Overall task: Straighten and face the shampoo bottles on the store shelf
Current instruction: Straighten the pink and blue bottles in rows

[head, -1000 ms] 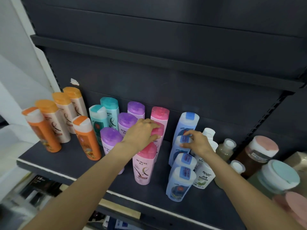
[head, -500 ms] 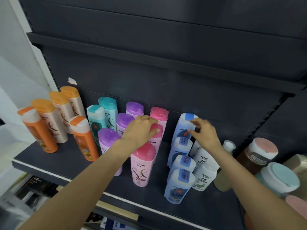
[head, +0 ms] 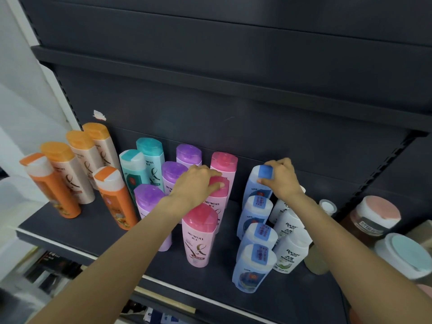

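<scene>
Right hand [head: 281,178] has moved back to grip the rear blue bottle [head: 258,183].

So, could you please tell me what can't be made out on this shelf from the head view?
- Middle pink bottle: its cap is mostly covered by the left hand.
- Rearmost white bottle: largely hidden behind the right hand and wrist.
- Front purple bottle: its label is hidden by the left forearm.
- Jars at the right: cut off by the frame edge.
</scene>
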